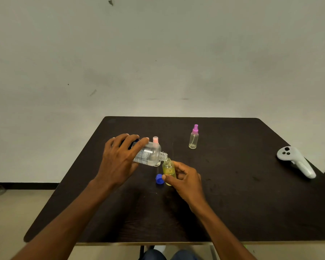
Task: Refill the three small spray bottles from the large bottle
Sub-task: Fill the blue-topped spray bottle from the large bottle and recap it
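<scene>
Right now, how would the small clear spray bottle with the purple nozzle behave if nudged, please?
The purple-nozzled clear spray bottle looks nearly empty, so probably very light. Tall, narrow and upright, it would likely tip rather than slide; once down, its round body may roll.

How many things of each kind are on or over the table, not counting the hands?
Large bottle: 1
Small bottles: 3 (yellow bottle, purple-topped bottle, pink-topped bottle mostly hidden)
Blue cap: 1
White controller: 1
Total: 6
</scene>
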